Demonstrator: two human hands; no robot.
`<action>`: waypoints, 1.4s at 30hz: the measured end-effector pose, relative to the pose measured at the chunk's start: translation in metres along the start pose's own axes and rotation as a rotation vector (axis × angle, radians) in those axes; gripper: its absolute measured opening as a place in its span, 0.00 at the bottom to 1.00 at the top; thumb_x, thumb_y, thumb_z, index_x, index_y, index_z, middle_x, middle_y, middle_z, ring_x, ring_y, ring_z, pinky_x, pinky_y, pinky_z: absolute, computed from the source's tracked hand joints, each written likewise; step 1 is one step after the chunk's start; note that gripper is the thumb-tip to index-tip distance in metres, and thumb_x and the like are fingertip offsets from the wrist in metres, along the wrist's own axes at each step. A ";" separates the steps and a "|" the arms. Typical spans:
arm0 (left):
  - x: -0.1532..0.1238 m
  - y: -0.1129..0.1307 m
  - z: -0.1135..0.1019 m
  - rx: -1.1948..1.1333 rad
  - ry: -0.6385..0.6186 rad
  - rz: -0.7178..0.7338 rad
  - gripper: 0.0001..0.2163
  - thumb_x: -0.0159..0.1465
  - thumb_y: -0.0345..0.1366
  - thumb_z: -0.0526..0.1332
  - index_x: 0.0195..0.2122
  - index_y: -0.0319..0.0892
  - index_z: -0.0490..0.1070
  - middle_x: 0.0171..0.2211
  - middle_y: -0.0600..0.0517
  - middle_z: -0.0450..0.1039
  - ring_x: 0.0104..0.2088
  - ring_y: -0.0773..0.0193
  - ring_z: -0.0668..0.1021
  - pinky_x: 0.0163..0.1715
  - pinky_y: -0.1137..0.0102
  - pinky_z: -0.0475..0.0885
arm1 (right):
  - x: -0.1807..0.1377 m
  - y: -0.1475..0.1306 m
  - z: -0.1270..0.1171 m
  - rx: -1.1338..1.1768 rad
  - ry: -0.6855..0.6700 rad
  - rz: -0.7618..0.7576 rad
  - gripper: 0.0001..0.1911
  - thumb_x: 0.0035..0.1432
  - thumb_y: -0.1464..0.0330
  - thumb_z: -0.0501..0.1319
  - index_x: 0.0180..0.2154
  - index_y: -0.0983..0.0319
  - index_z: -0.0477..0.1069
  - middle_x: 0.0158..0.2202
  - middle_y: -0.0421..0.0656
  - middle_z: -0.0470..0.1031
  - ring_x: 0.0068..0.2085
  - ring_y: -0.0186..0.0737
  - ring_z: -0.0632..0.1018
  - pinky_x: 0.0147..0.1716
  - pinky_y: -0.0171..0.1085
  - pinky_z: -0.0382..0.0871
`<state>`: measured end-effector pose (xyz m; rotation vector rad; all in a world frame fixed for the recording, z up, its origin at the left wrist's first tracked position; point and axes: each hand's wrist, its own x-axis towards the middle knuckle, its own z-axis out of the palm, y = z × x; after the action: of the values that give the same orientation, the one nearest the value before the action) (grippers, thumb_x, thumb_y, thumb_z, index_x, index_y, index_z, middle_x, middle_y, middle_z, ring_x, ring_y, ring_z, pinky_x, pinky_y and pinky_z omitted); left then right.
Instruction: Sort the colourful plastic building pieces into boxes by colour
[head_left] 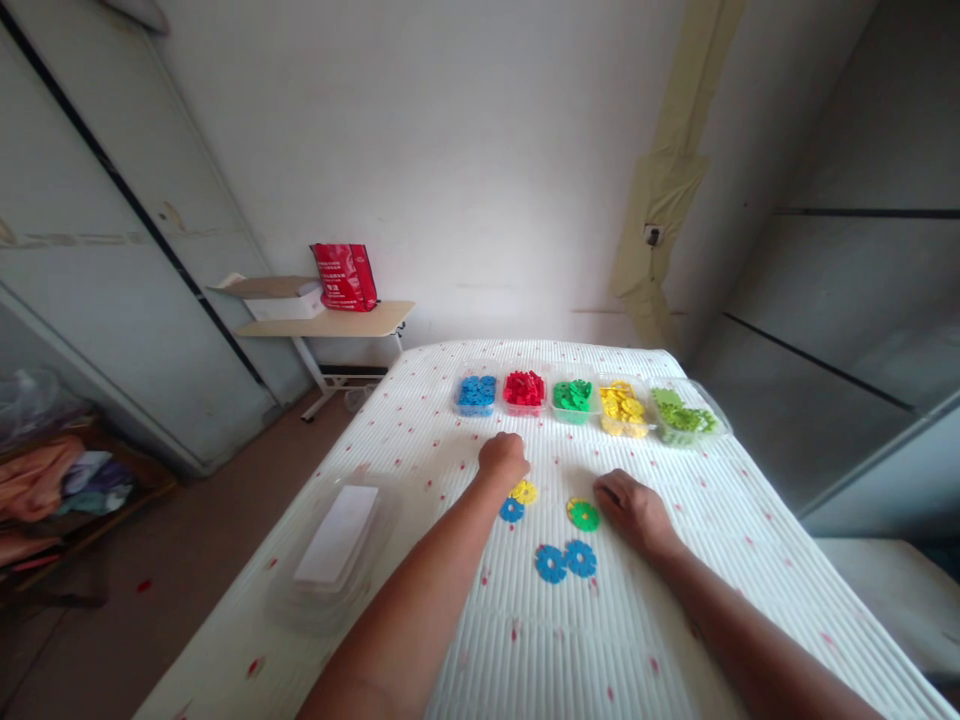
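My left hand [504, 457] is closed, knuckles up, over the table just behind a yellow notched plastic disc [526, 492]; whatever its fingers hold, if anything, is hidden. A blue notched disc [512, 510] lies against the yellow one, in front of that hand. To the right, my right hand [632, 503] rests on the cloth with curled fingers, and their inside cannot be seen. Beside its fingertips is a green notched disc [584, 515], with a bit of yellow showing at its left edge. Nearer me, two blue discs [551, 564] lie side by side, touching.
Along the back stand clear tubs of blue pieces [477, 396], red pieces [524, 391], green pieces [573, 397], yellow pieces [622, 408] and light-green pieces [684, 412]. A clear plastic container with a white card [337, 535] lies at left. Behind is a side table [352, 322] with a red bag [345, 277].
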<state>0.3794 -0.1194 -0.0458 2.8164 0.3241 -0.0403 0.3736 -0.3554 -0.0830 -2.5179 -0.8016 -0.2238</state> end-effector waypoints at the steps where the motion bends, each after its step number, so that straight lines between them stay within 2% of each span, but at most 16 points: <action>1: 0.000 -0.004 -0.003 -0.017 -0.004 0.004 0.12 0.50 0.34 0.62 0.36 0.39 0.75 0.38 0.43 0.76 0.41 0.57 0.77 0.38 0.70 0.69 | 0.000 0.000 -0.001 0.005 -0.001 -0.002 0.15 0.59 0.65 0.46 0.31 0.60 0.70 0.31 0.43 0.71 0.32 0.36 0.73 0.33 0.34 0.65; 4: -0.010 -0.021 -0.013 -0.081 0.013 0.013 0.11 0.53 0.36 0.60 0.37 0.42 0.75 0.37 0.49 0.77 0.39 0.62 0.77 0.37 0.74 0.68 | 0.000 -0.001 -0.002 0.015 -0.011 -0.013 0.16 0.59 0.65 0.46 0.30 0.60 0.70 0.31 0.43 0.71 0.32 0.36 0.73 0.32 0.34 0.65; 8: -0.048 -0.041 -0.013 -0.227 0.161 0.049 0.10 0.52 0.35 0.61 0.35 0.42 0.75 0.34 0.51 0.75 0.37 0.65 0.76 0.37 0.73 0.67 | 0.000 -0.001 -0.001 -0.004 -0.018 -0.007 0.16 0.59 0.65 0.45 0.30 0.60 0.69 0.31 0.43 0.70 0.31 0.36 0.73 0.31 0.33 0.64; 11: -0.079 -0.041 -0.002 -0.242 0.172 0.083 0.08 0.51 0.33 0.61 0.33 0.42 0.74 0.33 0.51 0.73 0.35 0.65 0.75 0.37 0.72 0.67 | 0.000 -0.001 0.001 -0.028 -0.010 -0.005 0.15 0.59 0.65 0.46 0.30 0.60 0.70 0.31 0.43 0.70 0.31 0.35 0.73 0.30 0.33 0.63; 14: -0.095 -0.032 0.012 -0.198 0.140 0.103 0.09 0.51 0.31 0.61 0.34 0.42 0.73 0.34 0.50 0.72 0.37 0.64 0.74 0.40 0.71 0.67 | -0.001 -0.001 0.002 -0.044 -0.003 0.002 0.15 0.59 0.65 0.46 0.31 0.60 0.70 0.31 0.43 0.70 0.31 0.35 0.73 0.30 0.33 0.63; 19: -0.096 -0.017 0.021 -0.063 0.169 0.091 0.12 0.55 0.33 0.59 0.41 0.41 0.71 0.38 0.48 0.71 0.41 0.60 0.73 0.43 0.69 0.66 | -0.001 -0.002 0.001 -0.036 -0.007 0.004 0.15 0.59 0.65 0.46 0.31 0.60 0.70 0.31 0.43 0.70 0.31 0.35 0.73 0.31 0.33 0.63; 22: -0.095 -0.015 0.023 -0.001 0.170 0.107 0.11 0.56 0.34 0.58 0.41 0.41 0.70 0.38 0.47 0.71 0.41 0.59 0.72 0.43 0.68 0.66 | -0.001 -0.003 0.000 -0.031 -0.013 0.007 0.16 0.59 0.65 0.45 0.31 0.60 0.70 0.31 0.43 0.70 0.31 0.35 0.73 0.31 0.33 0.64; 28: -0.096 -0.011 0.028 0.066 0.190 0.110 0.15 0.56 0.30 0.57 0.45 0.42 0.68 0.39 0.45 0.71 0.42 0.57 0.72 0.43 0.66 0.66 | -0.001 -0.003 0.000 -0.025 -0.008 0.007 0.15 0.59 0.65 0.46 0.31 0.60 0.70 0.31 0.42 0.70 0.31 0.36 0.73 0.31 0.33 0.63; 31: -0.098 -0.014 0.023 0.017 0.167 0.098 0.19 0.54 0.28 0.57 0.48 0.43 0.67 0.39 0.46 0.72 0.43 0.58 0.72 0.43 0.67 0.66 | -0.001 -0.002 0.000 -0.024 -0.004 -0.007 0.15 0.59 0.65 0.46 0.31 0.60 0.69 0.31 0.42 0.70 0.31 0.35 0.73 0.31 0.33 0.63; 34: -0.101 -0.025 0.011 -0.104 0.086 0.080 0.21 0.51 0.28 0.58 0.48 0.44 0.67 0.38 0.48 0.74 0.41 0.60 0.74 0.41 0.69 0.67 | -0.001 -0.001 0.001 -0.040 -0.001 -0.017 0.15 0.59 0.66 0.46 0.31 0.60 0.69 0.31 0.42 0.70 0.31 0.35 0.73 0.32 0.33 0.63; 38: -0.102 -0.047 -0.010 -0.241 -0.067 0.160 0.16 0.48 0.29 0.60 0.39 0.45 0.73 0.34 0.52 0.76 0.36 0.63 0.76 0.36 0.72 0.67 | -0.001 -0.001 0.003 -0.069 0.002 -0.011 0.15 0.60 0.66 0.46 0.31 0.60 0.69 0.30 0.42 0.69 0.31 0.35 0.73 0.31 0.33 0.62; 40: -0.096 -0.054 -0.025 -0.308 -0.060 0.185 0.13 0.48 0.30 0.60 0.36 0.44 0.74 0.33 0.53 0.76 0.35 0.64 0.76 0.35 0.73 0.67 | -0.002 -0.001 0.004 -0.077 0.006 -0.008 0.15 0.60 0.66 0.46 0.30 0.60 0.69 0.30 0.42 0.69 0.30 0.35 0.72 0.30 0.33 0.62; 42: -0.084 -0.056 -0.042 -0.336 0.026 0.170 0.11 0.49 0.31 0.60 0.35 0.43 0.74 0.33 0.53 0.76 0.36 0.64 0.76 0.36 0.74 0.67 | -0.002 -0.001 0.004 -0.082 0.007 -0.005 0.15 0.60 0.66 0.46 0.30 0.60 0.69 0.30 0.42 0.69 0.30 0.35 0.72 0.30 0.33 0.62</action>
<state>0.2851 -0.0730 -0.0175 2.5010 0.0850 0.0804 0.3717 -0.3539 -0.0866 -2.5900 -0.8116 -0.2718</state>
